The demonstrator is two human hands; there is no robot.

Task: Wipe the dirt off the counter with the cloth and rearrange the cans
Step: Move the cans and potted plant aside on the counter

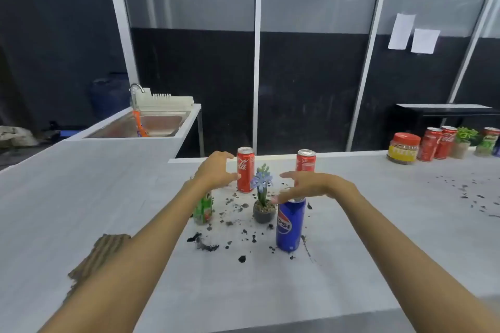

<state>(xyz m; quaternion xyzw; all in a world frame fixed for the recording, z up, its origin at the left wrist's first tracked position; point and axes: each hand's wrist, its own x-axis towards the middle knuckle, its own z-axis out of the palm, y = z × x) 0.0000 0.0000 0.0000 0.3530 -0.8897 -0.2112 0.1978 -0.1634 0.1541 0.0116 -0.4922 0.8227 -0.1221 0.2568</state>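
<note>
Leftmost on the pale counter (81,197), a brown ribbed cloth (100,257) lies flat near the near-left edge, partly hidden by the left forearm and touched by neither hand. Behind it, at the far-left corner, a steel sink (151,124) holds an orange bottle (140,124), with a white dish rack (162,98) at its back.

Toward the counter's middle stands a green can (204,209), its top covered by the left wrist. The left hand (216,170) hovers above it with fingers spread and curled, holding nothing; its fingertips reach just beside a red Coca-Cola can (245,169) standing near the far edge. Dark crumbs of dirt (232,224) are scattered across the surface between the cans. A small grey pot with a purple flower (262,197) stands upright in the middle of the group.

The right hand (311,186) is likewise open and empty, palm down, just over the top of a blue Pepsi can (290,224). A second red can (305,160) stands behind that hand by the far edge. More dirt specks (470,197) dot the right side. At the far-right corner sit a red-lidded jar (403,147), two more red cans (437,143) and a little green plant (464,140).
</note>
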